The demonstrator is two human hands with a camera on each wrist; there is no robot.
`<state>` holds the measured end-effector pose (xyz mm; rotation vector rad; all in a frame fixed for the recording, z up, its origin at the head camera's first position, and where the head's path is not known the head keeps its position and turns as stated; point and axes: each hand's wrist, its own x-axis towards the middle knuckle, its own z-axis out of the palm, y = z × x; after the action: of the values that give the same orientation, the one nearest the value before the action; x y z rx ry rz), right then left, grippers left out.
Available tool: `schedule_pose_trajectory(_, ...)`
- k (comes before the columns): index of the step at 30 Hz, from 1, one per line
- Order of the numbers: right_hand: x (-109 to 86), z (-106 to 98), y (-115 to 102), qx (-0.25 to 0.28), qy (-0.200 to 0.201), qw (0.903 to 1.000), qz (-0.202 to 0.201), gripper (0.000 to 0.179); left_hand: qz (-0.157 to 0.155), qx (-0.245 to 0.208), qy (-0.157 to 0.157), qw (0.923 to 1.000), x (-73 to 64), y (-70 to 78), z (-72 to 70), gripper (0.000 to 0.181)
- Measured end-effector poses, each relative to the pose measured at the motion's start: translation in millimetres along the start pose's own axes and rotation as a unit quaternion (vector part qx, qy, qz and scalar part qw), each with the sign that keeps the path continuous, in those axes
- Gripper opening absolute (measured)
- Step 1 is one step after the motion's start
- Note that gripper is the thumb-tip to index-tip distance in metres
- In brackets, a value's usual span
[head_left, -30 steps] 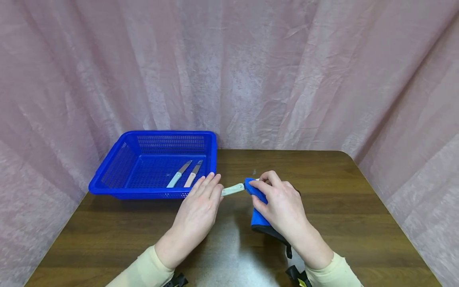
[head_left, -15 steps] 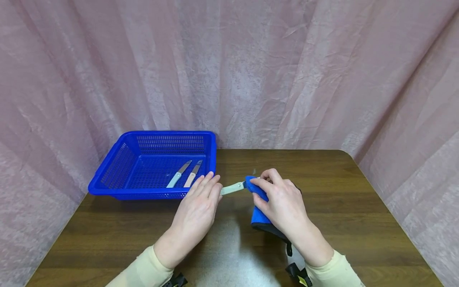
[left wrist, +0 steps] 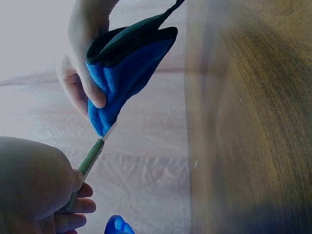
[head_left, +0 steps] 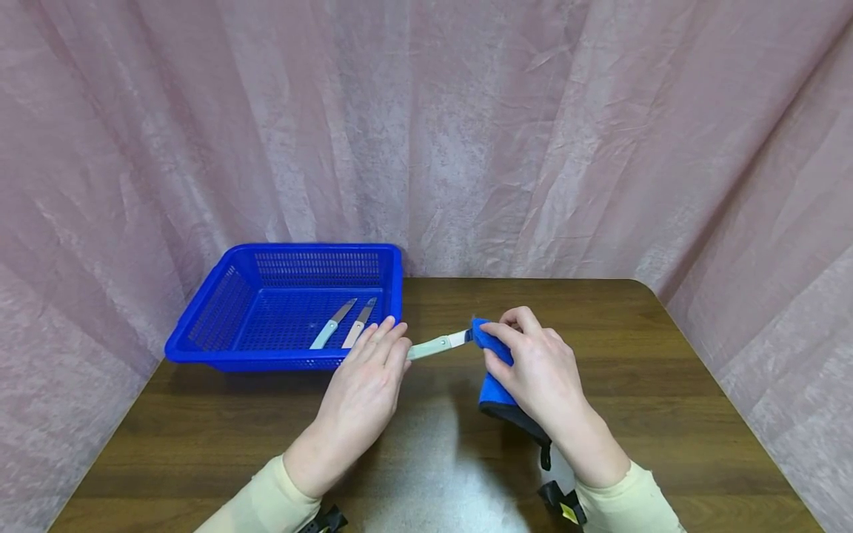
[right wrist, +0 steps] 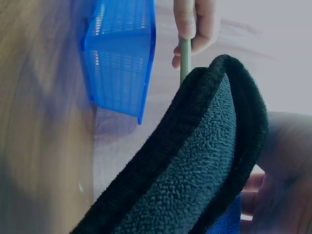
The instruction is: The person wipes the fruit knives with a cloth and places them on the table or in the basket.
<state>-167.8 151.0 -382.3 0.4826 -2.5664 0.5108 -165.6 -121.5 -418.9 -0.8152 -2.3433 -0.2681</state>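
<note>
My left hand point(head_left: 366, 389) grips the pale green handle of a small knife point(head_left: 432, 347), which points to the right above the table. In the left wrist view the thumb and curled fingers are round the handle's end. My right hand point(head_left: 541, 374) pinches a folded blue cloth point(head_left: 498, 394) with black edging over the blade. A short stretch of bare blade shows between handle and cloth; the tip is hidden inside the fold. A black loop hangs from the cloth's lower corner. In the right wrist view the cloth point(right wrist: 190, 170) covers much of the picture.
A blue plastic basket point(head_left: 266, 361) stands at the left, just beyond my left hand. Inside lie a knife with a light blue handle point(head_left: 323, 335) and one with a pink handle point(head_left: 353, 334). Pink curtains point(head_left: 466, 148) hang behind the brown wooden table point(head_left: 640, 385).
My right hand has moved right and slightly away from me with the cloth, baring part of the blade near the handle. The left hand has barely shifted, still holding the knife.
</note>
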Motion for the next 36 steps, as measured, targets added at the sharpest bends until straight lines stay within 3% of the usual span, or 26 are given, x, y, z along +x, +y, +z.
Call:
schedule_pose_trajectory(25,3.3,-12,23,-0.004,-0.006,0.9976,0.068,0.035,-0.006,-0.012,0.004,0.9999,0.7,-0.5,-1.3,0.018)
schedule_pose_trajectory(36,-0.9,-10,1,0.008,0.016,0.9998,0.008,0.035,0.004,-0.003,0.004,1.0,0.5,-0.1,0.1,0.021)
